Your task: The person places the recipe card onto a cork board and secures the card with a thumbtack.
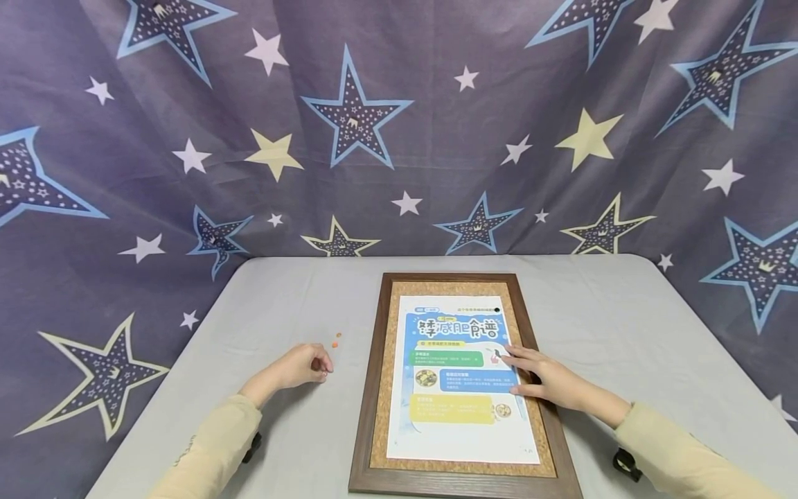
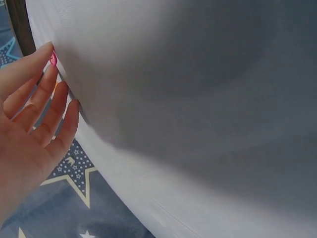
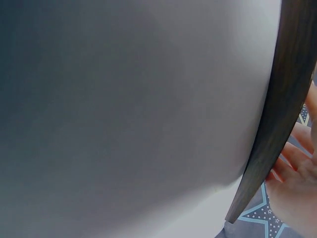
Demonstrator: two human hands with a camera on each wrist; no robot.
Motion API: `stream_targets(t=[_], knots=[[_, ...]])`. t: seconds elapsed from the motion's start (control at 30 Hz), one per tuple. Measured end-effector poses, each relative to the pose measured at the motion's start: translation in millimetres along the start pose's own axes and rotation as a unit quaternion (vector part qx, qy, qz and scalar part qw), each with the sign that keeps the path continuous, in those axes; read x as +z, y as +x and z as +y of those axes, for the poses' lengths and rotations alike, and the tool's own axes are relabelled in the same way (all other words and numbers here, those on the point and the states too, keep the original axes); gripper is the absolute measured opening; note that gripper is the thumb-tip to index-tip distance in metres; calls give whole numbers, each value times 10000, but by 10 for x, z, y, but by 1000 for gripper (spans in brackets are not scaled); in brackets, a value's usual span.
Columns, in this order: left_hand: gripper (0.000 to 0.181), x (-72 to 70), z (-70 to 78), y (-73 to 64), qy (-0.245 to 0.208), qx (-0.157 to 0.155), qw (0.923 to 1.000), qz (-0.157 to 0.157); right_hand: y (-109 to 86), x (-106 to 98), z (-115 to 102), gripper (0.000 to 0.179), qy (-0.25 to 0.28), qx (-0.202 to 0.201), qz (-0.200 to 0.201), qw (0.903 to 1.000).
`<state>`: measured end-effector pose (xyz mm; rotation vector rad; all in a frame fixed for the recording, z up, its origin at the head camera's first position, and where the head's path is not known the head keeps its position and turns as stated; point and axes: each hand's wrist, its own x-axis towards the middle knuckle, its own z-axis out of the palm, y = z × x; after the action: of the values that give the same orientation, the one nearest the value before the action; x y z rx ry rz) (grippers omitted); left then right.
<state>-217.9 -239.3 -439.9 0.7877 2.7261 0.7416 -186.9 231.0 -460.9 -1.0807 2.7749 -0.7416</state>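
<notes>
A printed poster (image 1: 461, 436) with blue, green and yellow panels lies on a cork board (image 1: 382, 443) in a brown wooden frame. One black pin (image 1: 497, 310) shows at the poster's top right corner. To the left of the board, my left hand (image 1: 303, 365) pinches a small pink pushpin (image 2: 53, 58) between thumb and index finger, close over the table. Its point is hidden by the fingertips. My right hand (image 1: 548, 381) rests over the frame's right side, its extended fingers touching the poster's right edge.
Two small orange pieces (image 1: 335, 344) lie on the grey tablecloth (image 1: 280, 312) just beyond my left hand. A purple curtain with stars (image 1: 436, 138) hangs behind the table. The wooden frame (image 3: 277, 99) has a raised dark edge.
</notes>
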Motion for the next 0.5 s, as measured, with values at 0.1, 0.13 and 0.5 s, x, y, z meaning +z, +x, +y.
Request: stream_targets(t=[0.1,0.13,0.5], knots=[[11,4,2,-12,-8,-13,10000,62,-1,2,2,59,-18,-13,20,10000],[11,6,2,-18,-10,-5,10000,83,-2,2,3,59,-21,-12,22,10000],[10,51,-37,-63,218,84,9993,281,-2,5,9,59,-26,43,-1,10000]])
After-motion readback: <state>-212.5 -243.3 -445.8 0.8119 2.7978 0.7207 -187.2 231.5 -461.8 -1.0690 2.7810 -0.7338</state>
